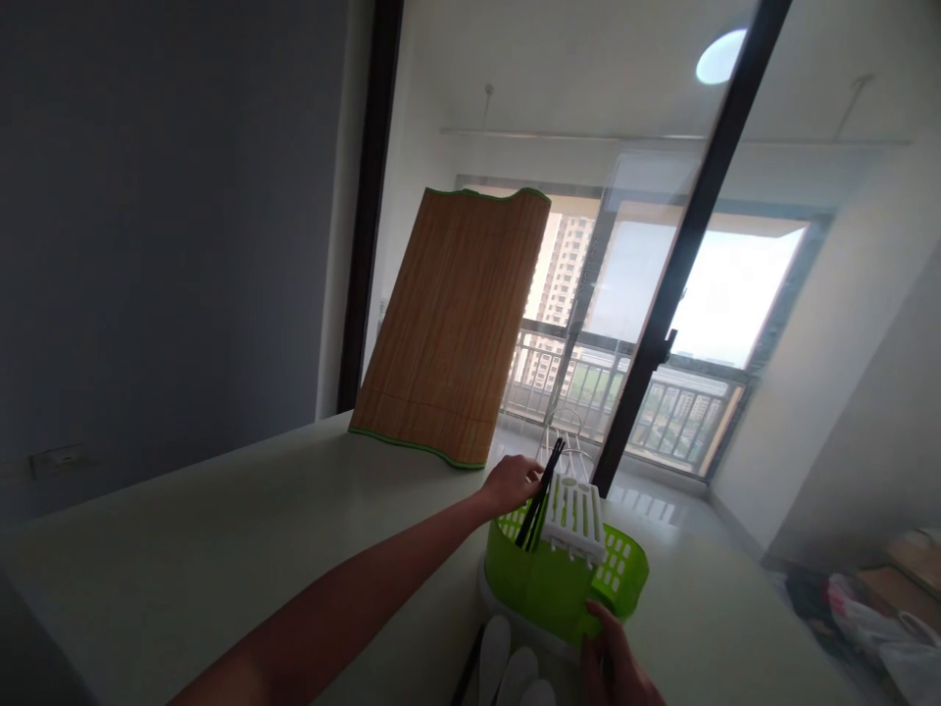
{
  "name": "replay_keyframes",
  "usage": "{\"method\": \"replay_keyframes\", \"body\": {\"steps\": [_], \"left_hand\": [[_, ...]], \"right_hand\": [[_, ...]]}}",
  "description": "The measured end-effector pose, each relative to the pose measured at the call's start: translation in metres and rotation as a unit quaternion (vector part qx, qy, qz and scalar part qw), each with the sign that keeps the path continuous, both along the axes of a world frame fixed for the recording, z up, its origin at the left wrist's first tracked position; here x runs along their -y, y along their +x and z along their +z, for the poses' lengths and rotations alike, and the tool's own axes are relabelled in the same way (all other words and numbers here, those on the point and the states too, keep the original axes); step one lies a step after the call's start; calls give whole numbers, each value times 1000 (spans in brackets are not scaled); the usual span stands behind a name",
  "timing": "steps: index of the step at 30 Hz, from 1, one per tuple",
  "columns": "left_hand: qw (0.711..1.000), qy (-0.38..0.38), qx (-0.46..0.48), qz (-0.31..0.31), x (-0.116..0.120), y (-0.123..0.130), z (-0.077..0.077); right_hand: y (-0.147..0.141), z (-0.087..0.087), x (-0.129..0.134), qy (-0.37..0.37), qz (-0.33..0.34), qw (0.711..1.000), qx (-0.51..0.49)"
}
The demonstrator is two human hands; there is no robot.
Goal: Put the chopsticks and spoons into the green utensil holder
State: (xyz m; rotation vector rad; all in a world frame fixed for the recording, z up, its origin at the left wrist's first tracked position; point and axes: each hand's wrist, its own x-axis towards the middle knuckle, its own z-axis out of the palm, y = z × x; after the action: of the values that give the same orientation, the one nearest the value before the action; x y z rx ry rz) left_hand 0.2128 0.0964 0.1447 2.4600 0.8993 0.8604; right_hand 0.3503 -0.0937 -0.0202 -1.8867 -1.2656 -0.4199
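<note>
One pale tabletop point(221, 549) — green basket point(544, 588), standing bamboo mat point(456, 324), grey wall point(162, 216), bright window point(742, 294)

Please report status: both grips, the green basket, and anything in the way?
Left grip on black chopsticks, leaning in green basket. Right grip touching basket's near side. White slotted rack partly covers basket top; white spoons lie just in front.
</note>
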Motion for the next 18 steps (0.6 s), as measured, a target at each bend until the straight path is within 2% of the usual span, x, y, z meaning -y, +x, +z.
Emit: {"method": "replay_keyframes", "body": {"steps": [5, 9, 11, 13, 18], "left_hand": [[999, 12, 41, 22, 5, -12, 0], [994, 30, 85, 60, 25, -44, -8], [992, 25, 98, 78, 42, -67, -23], [992, 4, 88, 90, 63, -90, -45], [988, -98, -59, 101, 117, -130, -102]], "right_hand": [[0, 0, 1, -3, 3, 1000, -16], [1, 1, 2, -5, -3, 999, -36], [1, 3, 4, -5, -4, 999, -38], [1, 6, 6, 2, 4, 999, -36], [-5, 12, 11, 37, 32, 999, -18]]}}
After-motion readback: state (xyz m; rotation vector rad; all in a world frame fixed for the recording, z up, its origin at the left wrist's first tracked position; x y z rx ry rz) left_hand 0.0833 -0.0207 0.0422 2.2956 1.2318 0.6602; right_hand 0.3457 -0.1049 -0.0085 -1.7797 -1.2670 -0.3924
